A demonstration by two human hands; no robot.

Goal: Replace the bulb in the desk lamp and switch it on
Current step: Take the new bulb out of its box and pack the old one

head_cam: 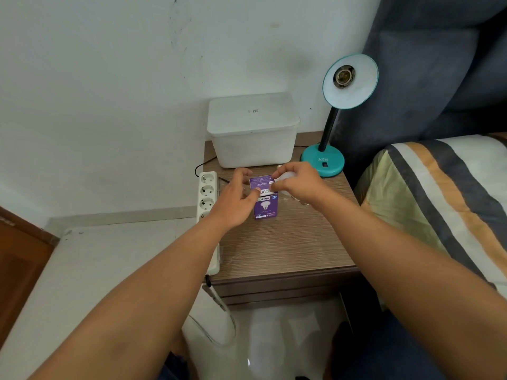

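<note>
A teal desk lamp point(323, 160) stands at the back right of the wooden bedside table point(288, 248). Its shade point(354, 83) is tilted up toward me and the socket point(344, 75) inside holds no bulb. A purple bulb box point(265, 208) stands upright mid-table with its top flap open. My left hand point(237, 198) grips the box's left side and flap. My right hand point(297, 183) holds a white bulb point(286, 176) just above and right of the box's open top. A switch point(325, 164) sits on the lamp base.
A white lidded plastic container point(253, 130) stands at the back of the table, next to the lamp. A white power strip point(207, 193) lies along the table's left edge with cables. A striped bed point(439, 204) lies at the right, and a white wall stands behind.
</note>
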